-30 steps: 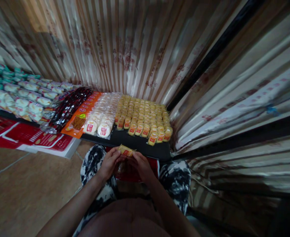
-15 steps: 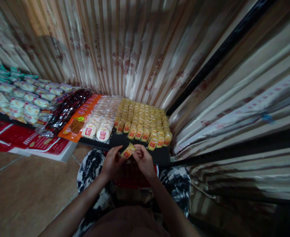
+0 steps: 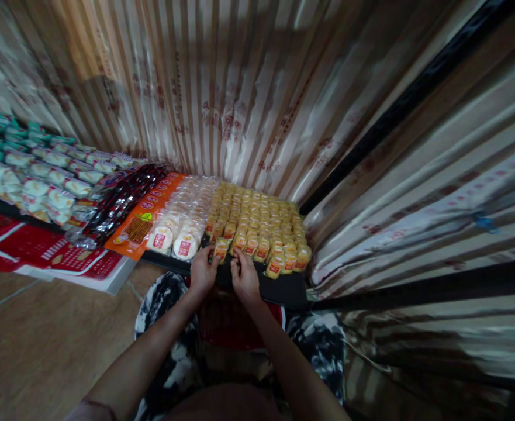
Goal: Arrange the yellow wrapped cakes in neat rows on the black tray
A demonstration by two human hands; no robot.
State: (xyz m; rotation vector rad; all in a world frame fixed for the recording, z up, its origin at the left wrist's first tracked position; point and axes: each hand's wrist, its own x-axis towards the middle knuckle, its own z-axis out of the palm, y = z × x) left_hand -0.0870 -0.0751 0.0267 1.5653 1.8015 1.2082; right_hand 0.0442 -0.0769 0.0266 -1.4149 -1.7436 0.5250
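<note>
On the tray (image 3: pixel 283 287), left hand (image 3: pixel 202 272) pinches a yellow packet (image 3: pixel 220 249) — white cakes (image 3: pixel 183 246) alongside.

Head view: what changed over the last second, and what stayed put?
The left hand and right hand went forward from the lap to the black shelf, carrying the yellow packet. It now stands in the front row of packets, the left hand still on it, the right hand touching the row beside it. The white round packets and orange packs stayed.
</note>
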